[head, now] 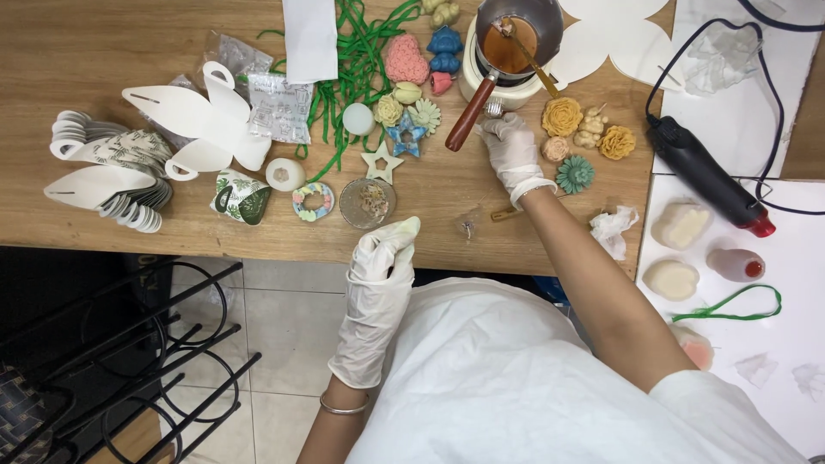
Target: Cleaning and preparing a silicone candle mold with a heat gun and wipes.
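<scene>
Wooden bench (103, 34) is carrying all the work, seen from above. At its far edge a small metal melting pot (519, 36) is sitting on a cream-coloured warmer (481, 86); the pot is holding orange-brown liquid, a stirrer is leaning in it, and its reddish wooden handle (471, 113) is pointing toward the person.

Right hand (510, 148), in a white glove, is reaching forward and resting just beside the end of that handle, fingers curling around a small shiny piece at the warmer's base; what the piece is I cannot tell.

Left hand (384, 249), also gloved, is hovering at the near bench edge, fingers held loosely together and gripping nothing, fingertips tinted pale green.

A black heat gun (706, 172) with a red tip is lying to the right on white paper. White folded card boxes (202, 125) are lying to the left, green ribbon (357, 51) is trailing between.

Smaller items: a pink heart-shaped cast (406, 58), a blue figure (444, 47), yellow flower casts (562, 116), a teal flower (574, 174), a round glass dish (367, 202) just ahead of the left hand, and a star-shaped piece (381, 161).
</scene>
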